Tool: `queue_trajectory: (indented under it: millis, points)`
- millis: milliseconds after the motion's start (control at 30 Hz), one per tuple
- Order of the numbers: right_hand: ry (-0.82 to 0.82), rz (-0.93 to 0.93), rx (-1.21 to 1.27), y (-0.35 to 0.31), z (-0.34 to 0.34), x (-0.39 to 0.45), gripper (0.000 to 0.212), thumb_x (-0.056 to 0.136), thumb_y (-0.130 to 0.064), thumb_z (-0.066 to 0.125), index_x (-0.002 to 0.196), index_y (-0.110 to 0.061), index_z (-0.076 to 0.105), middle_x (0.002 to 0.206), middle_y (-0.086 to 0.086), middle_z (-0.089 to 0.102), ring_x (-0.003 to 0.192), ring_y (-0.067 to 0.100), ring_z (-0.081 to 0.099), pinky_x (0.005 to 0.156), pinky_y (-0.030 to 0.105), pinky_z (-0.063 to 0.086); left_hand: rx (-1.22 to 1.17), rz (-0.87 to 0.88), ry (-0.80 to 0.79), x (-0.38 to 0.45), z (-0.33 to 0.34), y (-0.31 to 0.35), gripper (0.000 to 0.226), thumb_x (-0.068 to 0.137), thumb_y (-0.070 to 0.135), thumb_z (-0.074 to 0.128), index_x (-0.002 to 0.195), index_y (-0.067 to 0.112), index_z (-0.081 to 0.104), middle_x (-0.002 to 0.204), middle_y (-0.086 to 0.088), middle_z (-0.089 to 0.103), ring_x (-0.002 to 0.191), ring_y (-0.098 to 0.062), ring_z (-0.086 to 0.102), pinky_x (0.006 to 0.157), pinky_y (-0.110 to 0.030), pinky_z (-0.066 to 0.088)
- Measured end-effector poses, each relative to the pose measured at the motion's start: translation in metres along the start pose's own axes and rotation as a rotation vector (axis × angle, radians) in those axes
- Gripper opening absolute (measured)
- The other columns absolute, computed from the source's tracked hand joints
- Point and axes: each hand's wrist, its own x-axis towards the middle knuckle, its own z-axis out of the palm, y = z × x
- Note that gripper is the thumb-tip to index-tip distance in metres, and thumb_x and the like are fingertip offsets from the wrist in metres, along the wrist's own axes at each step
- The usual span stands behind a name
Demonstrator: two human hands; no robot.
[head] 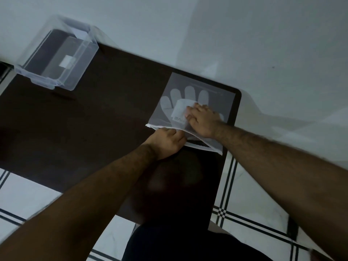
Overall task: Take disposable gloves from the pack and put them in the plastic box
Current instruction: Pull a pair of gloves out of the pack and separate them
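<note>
While flat on dark table (94, 119), translucent glove pack (211, 89), clear box (56, 53).

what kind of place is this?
Probably a home room, not a lab: a dark wooden table against a plain white wall, and white floor tiles with black line borders. Dim lighting.

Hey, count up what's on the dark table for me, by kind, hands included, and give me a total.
Clear plastic box: 1
Glove pack: 1
Hands on the pack: 2, left hand and right hand
Total: 4
</note>
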Motion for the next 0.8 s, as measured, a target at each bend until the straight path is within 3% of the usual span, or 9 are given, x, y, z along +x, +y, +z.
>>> queue_trajectory:
  millis: [233, 600, 800]
  points:
    - [-0.054, 0.013, -0.106, 0.004, -0.002, 0.004, 0.070, 0.110, -0.062, 0.027, 0.171, -0.032, 0.011, 0.181, 0.003, 0.003, 0.166, 0.036, 0.004, 0.128, 0.067, 0.013, -0.072, -0.014, 0.048, -0.028, -0.016, 0.031, 0.024, 0.096, 0.002, 0.071, 0.120, -0.001, 0.069, 0.101, -0.016, 0.071, 0.066, -0.029, 0.061, 0.054, -0.040, 0.052]
    - [-0.015, 0.008, -0.123, 0.006, -0.011, 0.012, 0.067, 0.110, -0.058, 0.032, 0.169, -0.029, 0.020, 0.180, 0.007, 0.012, 0.163, 0.040, 0.014, 0.127, 0.067, 0.016, -0.177, -0.076, -0.003, -0.102, -0.044, 0.070, 0.031, 0.092, 0.010, 0.078, 0.121, 0.003, 0.069, 0.109, -0.015, 0.072, 0.072, -0.028, 0.065, 0.058, -0.038, 0.054]
    - [0.036, 0.022, -0.206, -0.007, -0.009, 0.012, 0.067, 0.110, -0.055, 0.037, 0.167, -0.023, 0.025, 0.177, 0.015, 0.020, 0.159, 0.044, 0.024, 0.126, 0.070, 0.017, -0.186, -0.115, -0.036, -0.155, -0.058, 0.083, 0.020, 0.097, 0.005, 0.065, 0.117, 0.003, 0.068, 0.103, -0.015, 0.074, 0.067, -0.028, 0.065, 0.056, -0.038, 0.056]
